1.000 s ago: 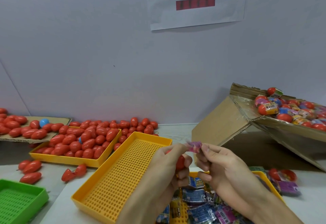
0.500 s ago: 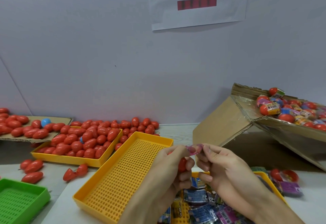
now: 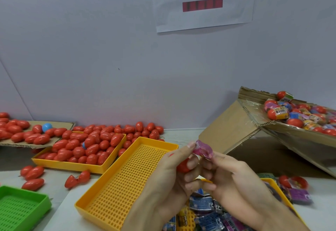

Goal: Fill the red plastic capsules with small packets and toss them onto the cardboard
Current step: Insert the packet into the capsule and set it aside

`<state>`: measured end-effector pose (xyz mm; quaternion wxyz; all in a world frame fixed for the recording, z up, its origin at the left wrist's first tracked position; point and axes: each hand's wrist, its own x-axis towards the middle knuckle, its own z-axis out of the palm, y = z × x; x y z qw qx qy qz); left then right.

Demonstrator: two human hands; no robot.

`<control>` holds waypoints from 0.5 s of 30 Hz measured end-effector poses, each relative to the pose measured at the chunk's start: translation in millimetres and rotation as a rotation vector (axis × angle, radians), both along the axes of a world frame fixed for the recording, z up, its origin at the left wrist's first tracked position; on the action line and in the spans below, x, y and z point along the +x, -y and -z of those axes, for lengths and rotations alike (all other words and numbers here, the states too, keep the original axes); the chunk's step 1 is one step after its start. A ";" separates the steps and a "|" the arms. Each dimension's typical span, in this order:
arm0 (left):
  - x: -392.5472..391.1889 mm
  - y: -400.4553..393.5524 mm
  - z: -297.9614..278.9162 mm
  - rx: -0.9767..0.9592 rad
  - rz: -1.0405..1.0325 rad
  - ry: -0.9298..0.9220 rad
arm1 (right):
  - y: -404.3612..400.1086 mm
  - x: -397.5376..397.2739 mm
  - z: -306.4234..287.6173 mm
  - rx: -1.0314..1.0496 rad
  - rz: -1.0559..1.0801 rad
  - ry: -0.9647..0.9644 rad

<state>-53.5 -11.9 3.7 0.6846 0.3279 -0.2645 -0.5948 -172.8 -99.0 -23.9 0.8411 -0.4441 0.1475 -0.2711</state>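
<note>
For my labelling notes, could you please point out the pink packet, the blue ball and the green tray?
pink packet point(image 3: 203, 149), head view, middle of its wrapper.
blue ball point(image 3: 47, 127), head view, its rounded top.
green tray point(image 3: 17, 207), head view, its perforated floor.

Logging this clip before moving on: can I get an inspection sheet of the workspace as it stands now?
Surface: pale table.
Job's things: left hand holds a red capsule; both hands pinch a pink packet; filled capsules on the tilted cardboard.
Clutter: yellow tray of red capsules, empty yellow tray, packet tray, green tray.
Hands: right hand pinches the packet.
Cables: nothing seen.
Surroundings: wall with paper sign.
</note>
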 end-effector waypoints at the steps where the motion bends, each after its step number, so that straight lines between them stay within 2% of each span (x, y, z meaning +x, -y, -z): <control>1: 0.8 0.9 0.9 0.009 -0.020 0.011 | 0.1 0.0 0.3 0.005 0.004 -0.006; 5: 4.1 4.4 5.7 0.067 -0.102 0.113 | 2.4 0.5 3.6 -0.051 0.168 -0.059; 9: 6.2 7.3 9.7 0.140 -0.183 0.156 | 0.6 -3.1 2.3 -0.384 0.387 -0.086; 12: 7.3 8.2 10.9 0.165 -0.223 0.157 | -4.9 -5.6 0.1 -0.626 0.425 -0.085; 15: 7.1 7.7 10.8 0.169 -0.227 0.151 | -9.4 -4.4 -1.3 -0.726 0.410 -0.140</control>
